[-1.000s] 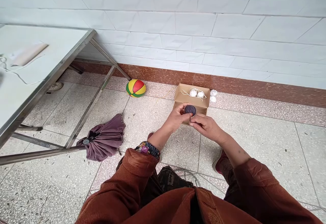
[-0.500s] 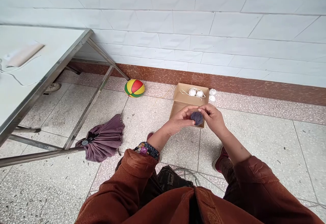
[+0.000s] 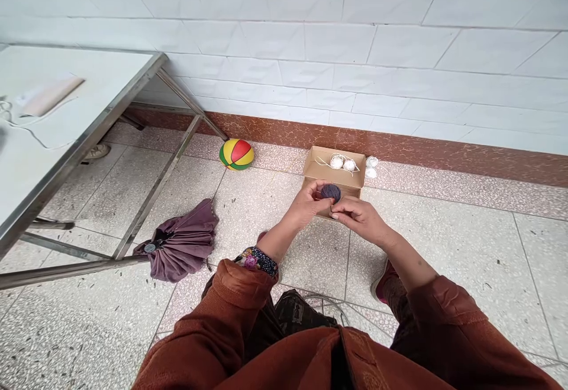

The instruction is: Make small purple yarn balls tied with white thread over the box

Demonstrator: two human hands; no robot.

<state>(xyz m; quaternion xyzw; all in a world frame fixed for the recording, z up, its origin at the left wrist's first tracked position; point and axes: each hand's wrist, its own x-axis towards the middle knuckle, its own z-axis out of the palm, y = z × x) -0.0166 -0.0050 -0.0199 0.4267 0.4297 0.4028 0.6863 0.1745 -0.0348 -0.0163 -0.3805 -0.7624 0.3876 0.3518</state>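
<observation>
My left hand [image 3: 306,205] holds a small ball of dark grey-purple yarn [image 3: 331,193] between thumb and fingers. Close against the ball's lower right side, my right hand [image 3: 361,219] has its thumb and fingertips pinched together; anything as thin as a strand between them is too small to make out. Beneath both hands an open cardboard box [image 3: 310,168] sits on the floor, partly hidden by them. Two white yarn balls [image 3: 342,163] with loose ends lie in its far part, and more white balls [image 3: 371,167] are just right of it.
A red, yellow and green ball [image 3: 236,154] rests by the wall. Nearer on the left lie gathered purple cloth [image 3: 181,242] and a metal-framed white table [image 3: 80,106], which carries a pinkish object [image 3: 53,95] and a white cord. The tiled wall [image 3: 328,70] stands behind the box.
The yarn ball and my left hand have shifted slightly left and up. My right hand has moved from above the ball down to its lower right side.
</observation>
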